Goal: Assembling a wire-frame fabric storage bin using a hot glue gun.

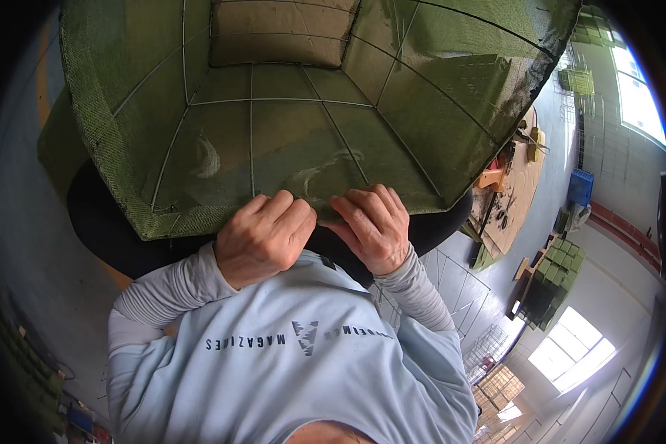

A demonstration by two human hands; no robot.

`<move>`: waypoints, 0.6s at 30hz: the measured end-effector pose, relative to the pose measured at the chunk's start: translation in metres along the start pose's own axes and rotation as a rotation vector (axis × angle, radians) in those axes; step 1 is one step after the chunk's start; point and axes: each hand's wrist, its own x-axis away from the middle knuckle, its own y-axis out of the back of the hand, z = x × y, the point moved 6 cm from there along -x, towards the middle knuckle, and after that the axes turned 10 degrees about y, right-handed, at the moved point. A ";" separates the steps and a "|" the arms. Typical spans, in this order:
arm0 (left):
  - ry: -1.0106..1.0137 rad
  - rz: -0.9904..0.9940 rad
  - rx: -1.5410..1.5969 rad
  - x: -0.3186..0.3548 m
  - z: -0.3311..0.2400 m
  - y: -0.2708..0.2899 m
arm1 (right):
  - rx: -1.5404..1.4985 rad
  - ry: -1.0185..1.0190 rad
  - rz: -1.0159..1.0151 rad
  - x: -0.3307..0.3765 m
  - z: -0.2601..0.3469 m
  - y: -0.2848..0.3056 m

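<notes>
Now both hands pinch the near rim of a green mesh-covered wire-frame basket.
Left hand (pixel 263 235) and right hand (pixel 370 226) each hold a narrow grip on the green mesh-covered wire-frame basket (pixel 311 111), which spreads away above them.

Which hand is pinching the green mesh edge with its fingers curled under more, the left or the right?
The left hand: it is balled like a fist on the mesh edge, while the right hand lies flatter, fingers spread.

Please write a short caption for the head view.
Both hands, left and right, pinch green mesh onto a wire frame.
</notes>
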 end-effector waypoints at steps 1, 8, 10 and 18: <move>0.002 -0.004 -0.005 0.000 0.000 0.000 | 0.000 -0.001 0.000 -0.001 0.001 0.000; 0.010 -0.037 0.016 0.000 0.001 0.000 | 0.065 0.002 0.045 0.002 -0.002 0.000; -0.006 -0.017 -0.004 0.001 0.000 0.000 | 0.053 0.030 0.063 0.010 -0.003 -0.005; 0.031 0.016 0.023 -0.002 0.000 0.002 | 0.050 -0.001 -0.011 -0.003 0.003 0.002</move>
